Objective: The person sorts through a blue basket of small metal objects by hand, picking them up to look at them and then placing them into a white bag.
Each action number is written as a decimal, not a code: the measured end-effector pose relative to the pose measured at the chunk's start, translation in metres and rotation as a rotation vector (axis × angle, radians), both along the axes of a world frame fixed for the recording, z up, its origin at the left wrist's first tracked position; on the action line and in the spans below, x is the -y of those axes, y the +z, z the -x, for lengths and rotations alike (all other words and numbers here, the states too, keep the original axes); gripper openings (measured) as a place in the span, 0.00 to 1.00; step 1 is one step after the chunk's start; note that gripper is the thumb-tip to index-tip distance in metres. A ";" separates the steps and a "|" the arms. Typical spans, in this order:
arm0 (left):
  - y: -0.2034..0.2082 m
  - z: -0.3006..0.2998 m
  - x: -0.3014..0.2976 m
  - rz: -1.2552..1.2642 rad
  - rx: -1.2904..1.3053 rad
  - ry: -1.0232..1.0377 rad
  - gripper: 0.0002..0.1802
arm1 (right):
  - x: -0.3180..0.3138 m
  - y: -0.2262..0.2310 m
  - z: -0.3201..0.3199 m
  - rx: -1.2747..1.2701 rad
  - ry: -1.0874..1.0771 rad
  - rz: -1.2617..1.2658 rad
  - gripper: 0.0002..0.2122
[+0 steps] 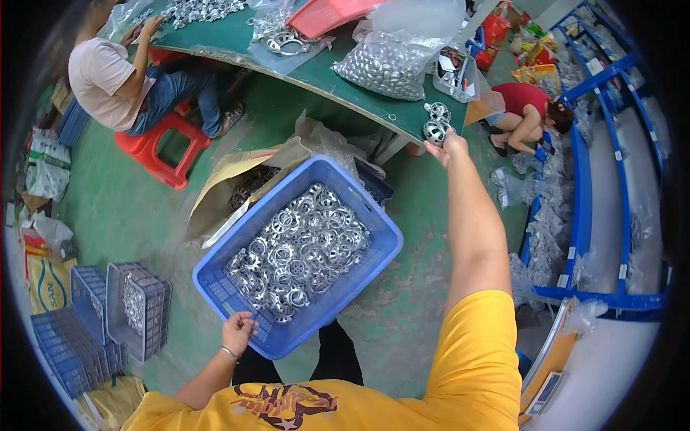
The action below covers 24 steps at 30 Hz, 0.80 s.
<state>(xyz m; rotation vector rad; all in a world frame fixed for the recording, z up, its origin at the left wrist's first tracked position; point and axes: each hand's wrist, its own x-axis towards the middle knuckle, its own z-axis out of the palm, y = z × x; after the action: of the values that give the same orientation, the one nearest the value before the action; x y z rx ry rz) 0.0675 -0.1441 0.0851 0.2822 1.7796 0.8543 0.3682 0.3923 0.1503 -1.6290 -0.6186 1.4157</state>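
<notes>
Openwork silver piece [435, 131] at your right hand [447, 147], two o'clock, by the corner of the worktop [230, 39].

Your right thumb and fingers seem closed round it; a second silver piece [437, 113] sits just beyond, toward twelve. Your left hand [238, 332], half-curled, is at the blue crate [330, 294], seven o'clock; you can't tell if it grips the rim. Risk, as judged: a loose pinch or nudge so near the edge could drop either piece to the floor; a knock could tip the crate. Piece looks round, shiny, cage-like with dark gaps, akin to the heaped metal rings [298, 248] in the crate.
</notes>
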 end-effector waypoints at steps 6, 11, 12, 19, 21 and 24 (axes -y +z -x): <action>0.007 -0.036 -0.012 0.033 0.040 0.042 0.10 | -0.008 0.033 0.006 0.718 0.422 0.104 0.25; -0.008 -0.043 -0.032 0.059 0.068 -0.065 0.09 | 0.077 -0.021 -0.006 0.743 0.287 -0.769 0.14; -0.012 -0.035 -0.029 0.063 0.082 -0.068 0.09 | 0.117 -0.035 0.017 0.615 0.376 -0.676 0.12; -0.039 -0.004 -0.037 0.037 0.166 -0.083 0.09 | 0.271 -0.201 0.112 1.024 1.210 -0.077 0.15; -0.045 0.005 -0.034 0.028 0.184 -0.079 0.09 | 0.269 -0.234 0.129 1.207 1.006 -0.001 0.17; -0.059 0.017 -0.029 0.024 0.191 -0.107 0.09 | 0.262 -0.278 0.135 1.496 0.820 0.153 0.18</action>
<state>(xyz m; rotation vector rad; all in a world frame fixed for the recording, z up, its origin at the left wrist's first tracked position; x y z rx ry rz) 0.0507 -0.1146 0.0258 0.2683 1.5824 0.7573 0.2331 0.1307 -0.1276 -2.5478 -2.2182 0.3926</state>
